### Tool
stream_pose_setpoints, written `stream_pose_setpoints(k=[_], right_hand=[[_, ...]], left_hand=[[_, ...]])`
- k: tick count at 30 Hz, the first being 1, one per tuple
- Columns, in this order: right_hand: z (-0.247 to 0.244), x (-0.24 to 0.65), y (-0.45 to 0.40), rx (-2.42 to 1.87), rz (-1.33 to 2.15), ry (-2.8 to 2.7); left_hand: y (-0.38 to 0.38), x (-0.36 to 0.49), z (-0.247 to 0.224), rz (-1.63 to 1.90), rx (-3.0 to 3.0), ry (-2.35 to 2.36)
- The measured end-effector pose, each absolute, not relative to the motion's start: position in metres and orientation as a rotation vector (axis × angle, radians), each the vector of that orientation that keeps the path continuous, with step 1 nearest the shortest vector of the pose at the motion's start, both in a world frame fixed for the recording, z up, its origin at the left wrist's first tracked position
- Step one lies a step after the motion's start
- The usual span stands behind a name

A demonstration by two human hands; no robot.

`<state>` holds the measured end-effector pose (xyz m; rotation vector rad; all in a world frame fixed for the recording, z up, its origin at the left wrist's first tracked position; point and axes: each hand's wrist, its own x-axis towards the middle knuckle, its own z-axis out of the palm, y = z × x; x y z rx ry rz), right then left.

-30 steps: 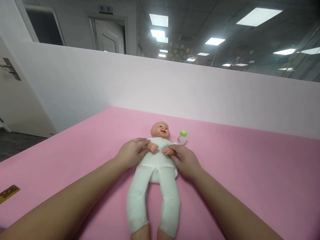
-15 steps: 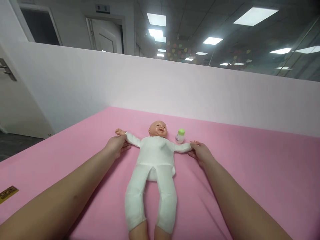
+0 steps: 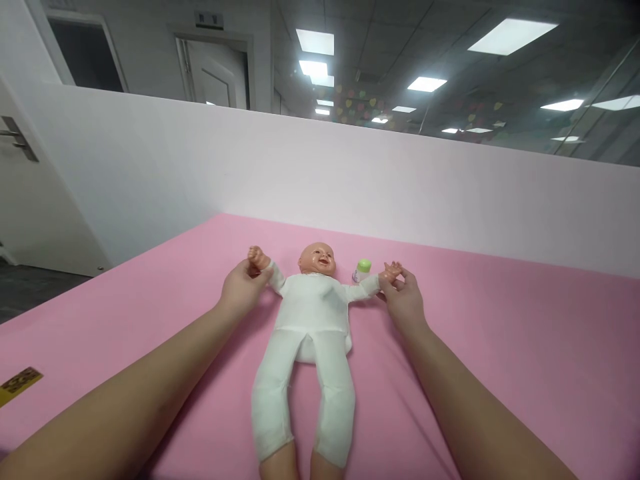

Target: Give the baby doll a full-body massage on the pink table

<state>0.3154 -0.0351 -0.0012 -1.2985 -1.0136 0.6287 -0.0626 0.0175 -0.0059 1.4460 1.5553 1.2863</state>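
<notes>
A doll (image 3: 310,320) in white clothes lies face up on the pink surface (image 3: 500,347), between the two hands. The left hand (image 3: 243,290) grips the doll's arm on that side at the wrist; the right hand (image 3: 404,298) grips the other wrist. A small green-capped bottle (image 3: 363,270) stands just beside the doll's head.

- The left hand (image 3: 240,288) and the right hand (image 3: 405,299) are showing no gloves or rings.
- Both forearms are showing bare, with no sleeves or watch.
</notes>
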Motion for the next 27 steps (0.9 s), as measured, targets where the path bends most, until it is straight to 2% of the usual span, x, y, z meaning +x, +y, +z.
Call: stream_pose_setpoints(k=[7, 14, 18, 21, 24, 27], right_hand=[[0.014, 0.267, -0.064, -1.352, 0.227, -1.787], [0.017, 0.25, -0.071, -1.169, 0.031, -2.269], [0.014, 0.247, -0.07, -1.149, 0.04, -2.256], [0.011, 0.251, -0.07, -1.213, 0.236, -2.126], [0.008, 0.265, -0.064, -1.264, 0.497, -1.77], [0.007, 0.287, -0.053, -1.24, 0.59, -1.365]], left_hand=[[-0.016, -0.037, 0.01, 0.99, 2.324, 1.599], [-0.016, -0.033, 0.0, 0.715, 2.803, 1.447], [-0.019, -0.031, 0.002, 0.639, 2.811, 1.442], [-0.023, -0.03, 0.008, 0.692, 2.647, 1.508], [-0.024, -0.034, 0.011, 0.826, 2.359, 1.562], [-0.014, -0.044, 0.009, 1.002, 1.992, 1.54]])
